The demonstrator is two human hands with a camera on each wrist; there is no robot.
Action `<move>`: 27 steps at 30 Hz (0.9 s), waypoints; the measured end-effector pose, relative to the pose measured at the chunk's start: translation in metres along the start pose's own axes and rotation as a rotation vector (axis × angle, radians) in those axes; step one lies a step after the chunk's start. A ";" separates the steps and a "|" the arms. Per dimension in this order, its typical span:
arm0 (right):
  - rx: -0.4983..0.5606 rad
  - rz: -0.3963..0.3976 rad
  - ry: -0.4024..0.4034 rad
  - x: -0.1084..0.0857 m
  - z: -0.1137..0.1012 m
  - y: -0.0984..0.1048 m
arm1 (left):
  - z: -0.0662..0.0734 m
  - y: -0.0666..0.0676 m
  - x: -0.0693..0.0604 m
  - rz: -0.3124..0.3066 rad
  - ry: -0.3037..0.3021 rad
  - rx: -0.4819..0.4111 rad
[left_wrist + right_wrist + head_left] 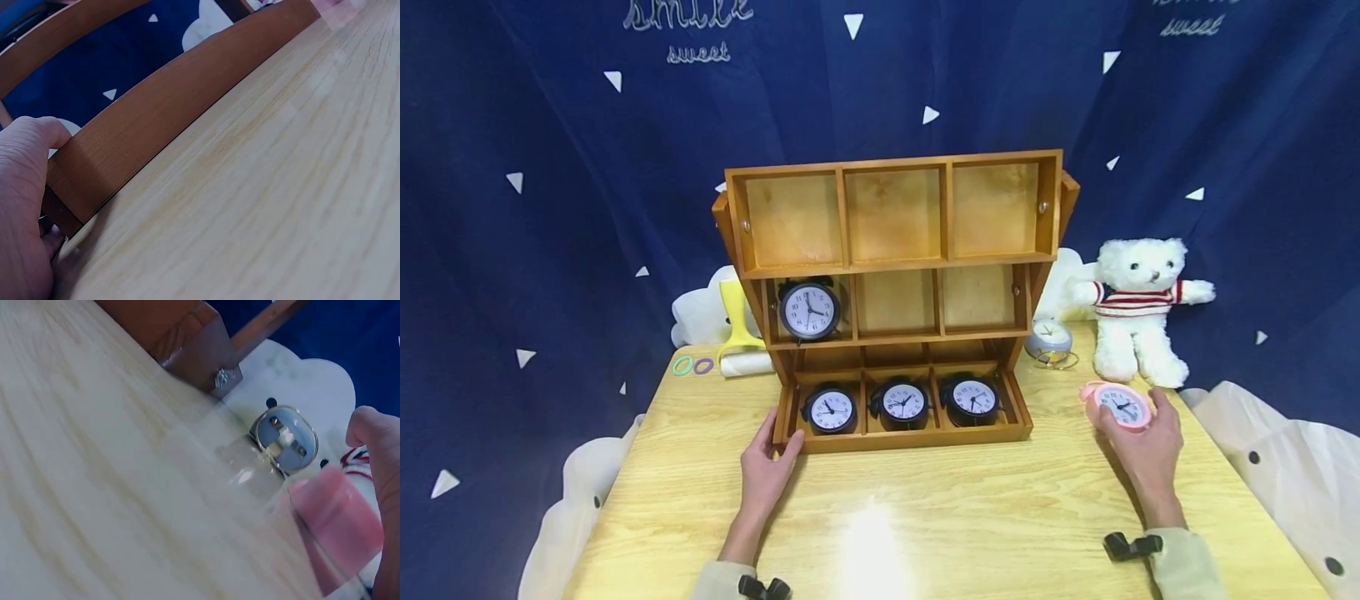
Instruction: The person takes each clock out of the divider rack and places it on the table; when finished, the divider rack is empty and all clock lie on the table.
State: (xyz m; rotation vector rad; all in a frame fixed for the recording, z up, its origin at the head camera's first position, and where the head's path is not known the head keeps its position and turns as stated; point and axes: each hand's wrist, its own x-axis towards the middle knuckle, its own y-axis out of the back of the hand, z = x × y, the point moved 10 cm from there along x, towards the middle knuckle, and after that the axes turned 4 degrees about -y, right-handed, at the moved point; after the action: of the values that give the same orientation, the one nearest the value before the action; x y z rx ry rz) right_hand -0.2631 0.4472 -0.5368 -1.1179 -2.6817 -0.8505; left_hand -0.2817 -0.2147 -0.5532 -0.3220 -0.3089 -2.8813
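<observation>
A tiered wooden rack [895, 271] stands on the table. My left hand [766, 471] grips its lower left front corner, the thumb over the front edge in the left wrist view. Off to the right, my right hand [1146, 446] holds a pink alarm clock [1122, 406] between thumb and fingers, its dial facing up. Black alarm clocks fill the bottom row: left [831, 410], middle [902, 403] and right [972, 400]. Another black alarm clock [809, 310] sits in the middle row's left compartment. The right wrist view is blurred around the pink clock.
A grey-blue alarm clock [1049, 340] stands right of the rack, near a white teddy bear [1138, 308]. Behind the rack's left side are a yellow-handled tool [734, 312], a white roll [747, 363], a green ring [682, 358] and a purple ring [703, 359].
</observation>
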 end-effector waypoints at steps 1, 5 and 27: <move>0.011 0.010 0.012 -0.001 -0.004 0.002 | 0.005 0.000 -0.002 0.001 0.005 -0.004; 0.036 0.054 0.062 -0.002 -0.019 0.008 | 0.020 0.000 -0.007 0.010 0.010 -0.014; 0.148 -0.216 0.272 -0.043 -0.125 -0.049 | 0.028 0.002 -0.006 0.002 0.000 -0.012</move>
State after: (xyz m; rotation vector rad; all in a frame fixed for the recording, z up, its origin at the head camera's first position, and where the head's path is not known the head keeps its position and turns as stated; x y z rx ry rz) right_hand -0.2787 0.3250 -0.4682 -0.6391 -2.6133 -0.7561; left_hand -0.2704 -0.2091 -0.5279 -0.3240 -0.2910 -2.8822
